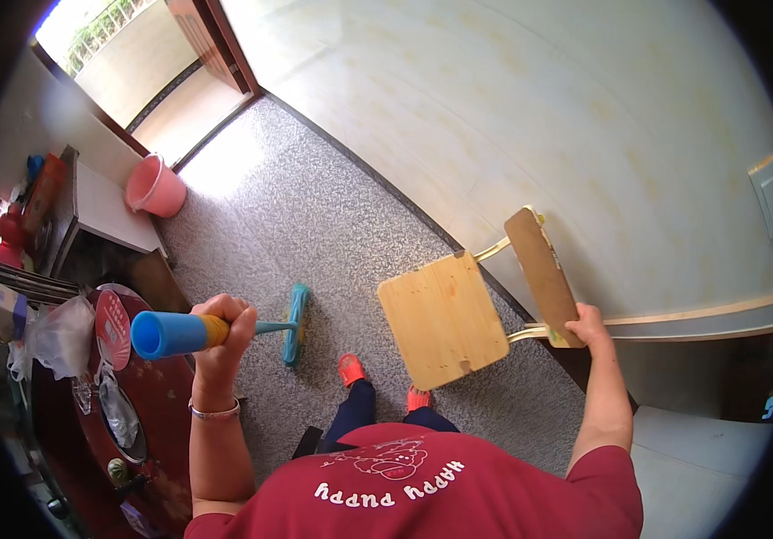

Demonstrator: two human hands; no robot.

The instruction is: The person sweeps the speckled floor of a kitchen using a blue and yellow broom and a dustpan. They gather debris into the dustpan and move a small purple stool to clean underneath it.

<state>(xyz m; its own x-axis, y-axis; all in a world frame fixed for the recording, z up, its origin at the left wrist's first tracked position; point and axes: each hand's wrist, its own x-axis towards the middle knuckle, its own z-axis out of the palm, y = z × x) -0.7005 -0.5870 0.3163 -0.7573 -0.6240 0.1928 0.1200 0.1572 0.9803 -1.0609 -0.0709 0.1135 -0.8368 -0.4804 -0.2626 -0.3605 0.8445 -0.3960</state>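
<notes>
My left hand [226,337] grips a long-handled broom or mop near the top of its handle [171,333], which is blue with a yellow band. The pole runs away from me, down to a narrow blue head [296,323] on the speckled floor; the head's exact type cannot be told. My right hand [589,326] holds the near end of a chair's brown backrest [543,276]. The chair's square wooden seat [446,319] lies before my feet, joined to the backrest by two pale metal bars. Its legs are hidden under the seat.
A marbled wall [494,114] runs along the right. At the far left, a pink bucket [156,186] stands by a cabinet [117,202] near an open door [208,40]. On my left is a dark red table [164,411] bearing plastic bags [66,337] and a hand fan [113,329].
</notes>
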